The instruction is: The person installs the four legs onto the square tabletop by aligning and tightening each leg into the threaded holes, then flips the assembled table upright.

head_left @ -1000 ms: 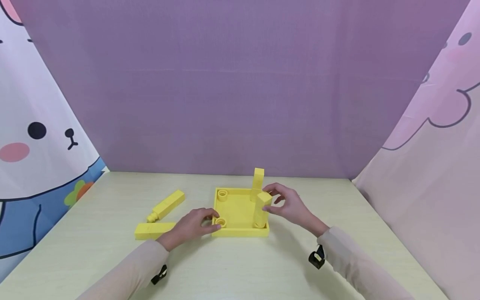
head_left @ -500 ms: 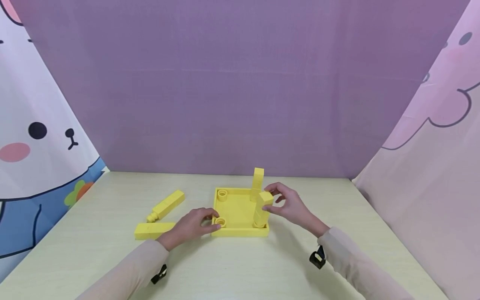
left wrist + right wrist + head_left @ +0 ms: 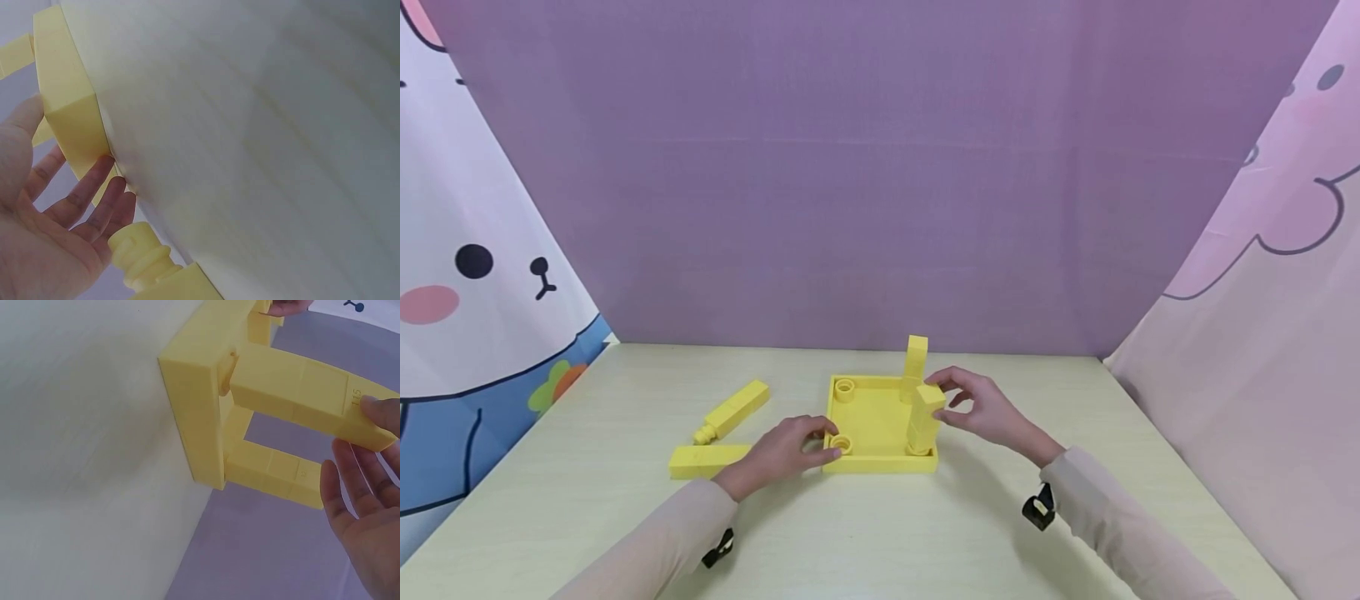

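Observation:
A yellow square tray (image 3: 880, 465) has round sockets in its corners. In its near right corner stands a yellow square post (image 3: 927, 417), tilted slightly. My right hand (image 3: 981, 408) pinches that post near its top between thumb and fingers, as the right wrist view shows. A second post (image 3: 915, 362) stands upright in the far right corner. My left hand (image 3: 786, 450) holds the tray's left side by the near left socket (image 3: 842, 444). In the left wrist view its thumb lies at the tray's edge and the fingers (image 3: 81, 194) spread along the side.
Left of the tray lie two loose yellow posts; the farther post (image 3: 733, 412) shows a threaded end. The nearer post (image 3: 703, 461) is partly behind the left hand. A purple cloth (image 3: 850, 208) hangs behind the pale table (image 3: 865, 533), with printed cloths at both sides.
My right fingers shift their grip around the near post's top, and the post turns and leans a little differently. The left hand and tray stay put.

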`<state>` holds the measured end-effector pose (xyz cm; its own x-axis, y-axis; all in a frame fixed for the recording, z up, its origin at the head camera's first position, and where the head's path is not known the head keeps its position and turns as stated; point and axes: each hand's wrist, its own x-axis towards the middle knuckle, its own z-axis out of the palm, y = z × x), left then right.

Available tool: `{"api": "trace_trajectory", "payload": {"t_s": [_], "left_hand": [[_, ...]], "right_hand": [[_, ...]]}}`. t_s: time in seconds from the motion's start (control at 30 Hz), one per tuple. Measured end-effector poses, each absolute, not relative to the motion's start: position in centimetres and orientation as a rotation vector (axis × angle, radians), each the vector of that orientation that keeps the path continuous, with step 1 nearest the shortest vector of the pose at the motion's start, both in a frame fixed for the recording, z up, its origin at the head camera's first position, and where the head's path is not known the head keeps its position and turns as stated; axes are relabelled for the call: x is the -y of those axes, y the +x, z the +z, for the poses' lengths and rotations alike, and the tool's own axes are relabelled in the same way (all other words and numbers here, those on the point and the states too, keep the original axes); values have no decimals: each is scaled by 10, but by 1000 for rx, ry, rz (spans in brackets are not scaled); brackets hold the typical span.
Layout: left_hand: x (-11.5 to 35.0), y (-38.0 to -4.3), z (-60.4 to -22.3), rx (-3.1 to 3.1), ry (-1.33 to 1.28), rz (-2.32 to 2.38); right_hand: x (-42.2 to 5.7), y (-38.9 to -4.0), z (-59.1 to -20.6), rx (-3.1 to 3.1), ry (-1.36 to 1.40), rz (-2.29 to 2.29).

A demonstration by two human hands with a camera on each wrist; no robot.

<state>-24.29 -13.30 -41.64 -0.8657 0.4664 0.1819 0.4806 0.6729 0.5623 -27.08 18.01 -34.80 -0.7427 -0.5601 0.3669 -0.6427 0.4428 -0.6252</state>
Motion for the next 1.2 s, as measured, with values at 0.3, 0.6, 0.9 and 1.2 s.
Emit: {"api": "trace_trajectory", "payload": {"t_s": [0.3, 0.6, 0.9, 1.2], "left_hand": [[133, -244, -417, 2859, -812, -974], [133, -244, -417, 2870, -792, -971], [133, -245, -418, 2872, -789, -970], [133, -246, -418, 2874, -784, -966]], "right_hand": [[-174, -264, -356, 2508, 935, 1223], [-172, -261, -359, 2499, 877, 1219], [-178, -266, -351, 2551, 1065, 1167], [-178, -265, -349, 2553, 1066, 1180]]}}
